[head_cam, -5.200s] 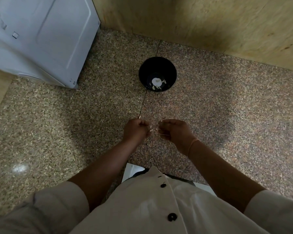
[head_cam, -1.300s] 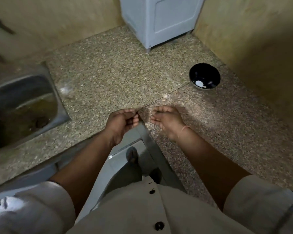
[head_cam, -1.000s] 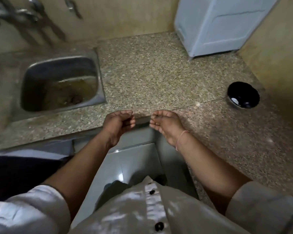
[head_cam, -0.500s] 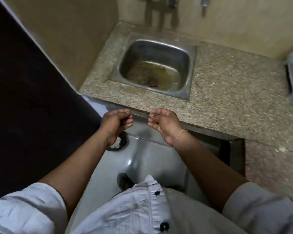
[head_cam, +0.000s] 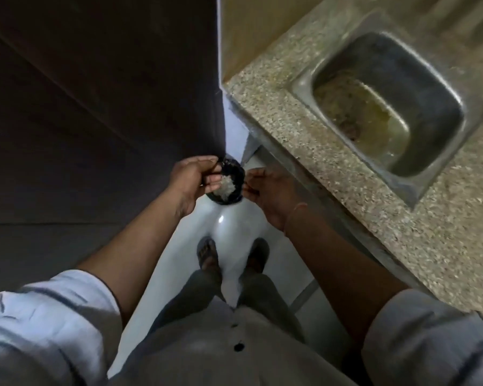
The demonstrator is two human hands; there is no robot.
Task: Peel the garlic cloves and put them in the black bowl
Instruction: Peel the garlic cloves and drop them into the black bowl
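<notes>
I'm standing in a kitchen: a steel sink point(head_cam: 300, 89) set in a speckled stone counter point(head_cam: 304, 168), pale tiled floor point(head_cam: 229, 229) below, left of the sink, a dark bin point(head_cam: 234, 169) on it.

Narrow floor point(head_cam: 229, 227) gap between dark panel point(head_cam: 95, 107) and granite counter point(head_cam: 276, 112)

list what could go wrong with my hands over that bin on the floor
1. The bin, already holding pale scraps, sits low on the floor, with the left hand and right hand over its edges rather than its middle, so more could drift past it.
2. Pale scraps would be hard to spot on that pale floor.
3. I cannot tell what either hand holds; a clove mixed in could get binned.
</notes>
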